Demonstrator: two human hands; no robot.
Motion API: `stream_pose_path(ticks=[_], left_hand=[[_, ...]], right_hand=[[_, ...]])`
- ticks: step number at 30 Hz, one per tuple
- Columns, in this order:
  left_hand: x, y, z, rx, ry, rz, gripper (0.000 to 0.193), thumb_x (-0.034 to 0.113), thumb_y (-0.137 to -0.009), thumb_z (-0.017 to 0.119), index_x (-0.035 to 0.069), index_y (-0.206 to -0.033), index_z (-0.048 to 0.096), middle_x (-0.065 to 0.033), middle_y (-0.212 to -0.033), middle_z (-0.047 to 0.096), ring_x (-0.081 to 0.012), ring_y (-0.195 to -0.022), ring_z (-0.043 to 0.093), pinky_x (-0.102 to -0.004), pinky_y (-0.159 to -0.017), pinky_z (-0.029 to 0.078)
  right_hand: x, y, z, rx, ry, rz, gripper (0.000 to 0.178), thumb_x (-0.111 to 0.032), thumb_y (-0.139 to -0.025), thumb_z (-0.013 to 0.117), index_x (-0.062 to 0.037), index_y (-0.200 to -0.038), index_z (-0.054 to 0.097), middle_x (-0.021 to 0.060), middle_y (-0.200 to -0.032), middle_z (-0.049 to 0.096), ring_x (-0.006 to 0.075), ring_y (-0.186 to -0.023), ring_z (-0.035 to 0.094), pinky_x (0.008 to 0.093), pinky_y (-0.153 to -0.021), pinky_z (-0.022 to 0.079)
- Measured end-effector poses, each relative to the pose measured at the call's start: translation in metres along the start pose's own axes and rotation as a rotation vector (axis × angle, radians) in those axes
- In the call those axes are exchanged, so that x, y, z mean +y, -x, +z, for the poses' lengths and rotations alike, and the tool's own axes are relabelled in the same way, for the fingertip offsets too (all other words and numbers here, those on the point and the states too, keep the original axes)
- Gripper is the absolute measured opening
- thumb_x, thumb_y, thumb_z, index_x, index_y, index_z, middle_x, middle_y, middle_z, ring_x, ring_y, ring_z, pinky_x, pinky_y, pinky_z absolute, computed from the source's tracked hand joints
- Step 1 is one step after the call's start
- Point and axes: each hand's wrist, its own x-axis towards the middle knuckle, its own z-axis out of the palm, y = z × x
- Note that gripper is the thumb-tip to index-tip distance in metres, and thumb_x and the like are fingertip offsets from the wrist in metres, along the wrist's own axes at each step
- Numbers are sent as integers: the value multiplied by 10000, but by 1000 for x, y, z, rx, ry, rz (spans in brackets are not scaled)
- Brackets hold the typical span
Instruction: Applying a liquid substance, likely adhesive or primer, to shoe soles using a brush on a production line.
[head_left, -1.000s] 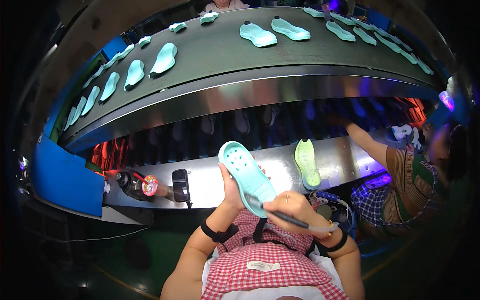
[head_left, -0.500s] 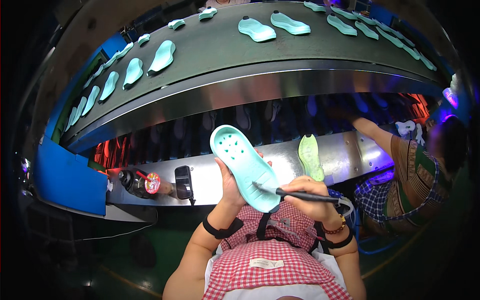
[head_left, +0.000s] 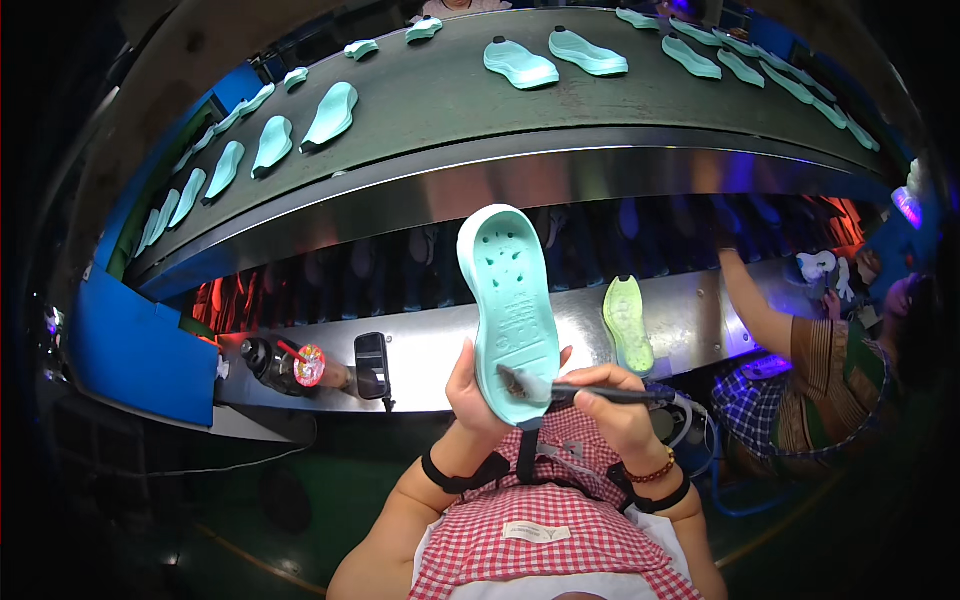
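Observation:
A mint-green shoe sole (head_left: 517,320) is tilted up before me, its inner face with small dimples and raised markings turned toward me and its dark tip lowest. My left hand (head_left: 476,392) is closed around its lower part, thumb on the left edge and other fingers mostly hidden behind. In my right hand (head_left: 618,405) is a black-handled brush (head_left: 600,394), gripped with the bristles pointing left. Those pale, dark-tipped bristles rest against the lower part of the sole's inner face. A whitish hose (head_left: 690,425) shows near the handle's end.
Beside my hands on the metal ledge (head_left: 440,345) lie a yellow-green sole piece (head_left: 627,325), a phone (head_left: 371,366), a dark bottle (head_left: 262,360) and a cup with a straw (head_left: 309,366). Beyond runs a belt (head_left: 420,110) bearing several mint soles. A co-worker's arm (head_left: 755,305) reaches in at right.
The sole has swung more upright, its broad end moving up and right. The brush bristles have shifted slightly lower on its face and look more spread. The co-worker's arm has moved a little.

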Motion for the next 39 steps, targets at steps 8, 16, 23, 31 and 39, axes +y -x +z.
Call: stream_pose_path(ticks=[8,16,23,31,39], left_hand=[[15,-15,-8,9,-132,-20,580,413,-880,288,0,-1285,326,-210,-1193,478,-377,-1026,523,-475,-917,398],[20,-20,-10,-1,-320,-56,604,456,-860,344,16,-1272,368,-200,-1206,477,-387,-1031,521,-527,-902,399],[29,-27,-11,69,-60,-304,528,380,-876,353,11,-1250,406,-221,-1194,482,-386,-1048,510,-526,-911,387],[30,-30,-17,122,-487,-734,415,195,-843,530,-47,-1175,475,-162,-1104,552,-214,-962,569,-319,-837,461],[37,-28,-12,126,-698,-858,401,213,-857,531,-22,-1179,492,-156,-1089,565,-195,-939,579,-299,-800,482]], right_hand=[[-23,-9,3,-257,532,-303,202,38,-728,624,20,-928,612,149,-939,619,206,-883,597,280,-780,468],[-48,-23,-4,-400,665,-291,178,8,-686,660,1,-863,645,126,-881,647,220,-848,618,302,-772,476],[-46,-9,3,-492,709,-334,178,-40,-689,685,-10,-855,629,111,-874,641,229,-827,619,328,-760,479],[-54,-17,-18,-677,788,-221,200,-4,-717,644,-31,-915,635,106,-936,648,233,-884,625,296,-762,495],[-53,-13,-28,-776,1074,-240,214,-68,-713,601,-83,-925,626,65,-973,640,231,-887,617,297,-739,488]])
